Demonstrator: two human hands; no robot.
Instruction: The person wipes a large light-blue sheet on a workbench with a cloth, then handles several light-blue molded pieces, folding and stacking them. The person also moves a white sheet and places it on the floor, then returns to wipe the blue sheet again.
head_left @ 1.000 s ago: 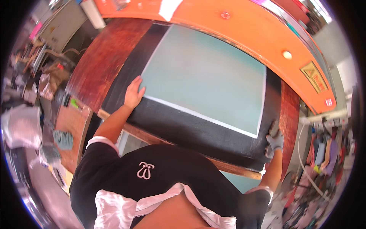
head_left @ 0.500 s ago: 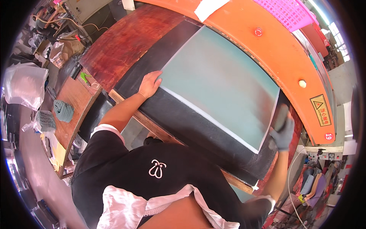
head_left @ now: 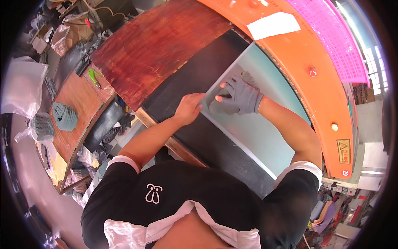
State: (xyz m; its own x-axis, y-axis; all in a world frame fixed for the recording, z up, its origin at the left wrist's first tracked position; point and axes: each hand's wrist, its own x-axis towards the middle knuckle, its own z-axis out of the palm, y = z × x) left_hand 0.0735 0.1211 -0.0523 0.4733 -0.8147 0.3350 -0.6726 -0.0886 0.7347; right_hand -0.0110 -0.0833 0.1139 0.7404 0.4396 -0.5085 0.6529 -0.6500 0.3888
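Note:
A pale blue-green translucent sheet (head_left: 269,83) with whitish edges lies on a black work surface (head_left: 215,58). My left hand (head_left: 188,110), bare, rests flat at the sheet's left edge near its near corner, fingertips touching the edge. My right hand (head_left: 240,97) wears a grey fingerless glove and is over the left part of the sheet. Its fingers are curled round a soft-looking grey pad (head_left: 215,106) pressed on the sheet. The glove and fingers hide much of the pad, so its exact kind is unclear.
An orange machine beam (head_left: 286,45) curves along the far side, bearing a white paper (head_left: 273,25) and a pink basket (head_left: 331,33). Reddish-brown board (head_left: 153,45) adjoins the black surface. A wooden side table (head_left: 78,112) at left holds a grey-green bundle (head_left: 64,116) and a green-handled tool (head_left: 94,76).
My right hand has swept with the pad from the sheet's right edge to its left part. My left hand stays at the left edge. The view has shifted.

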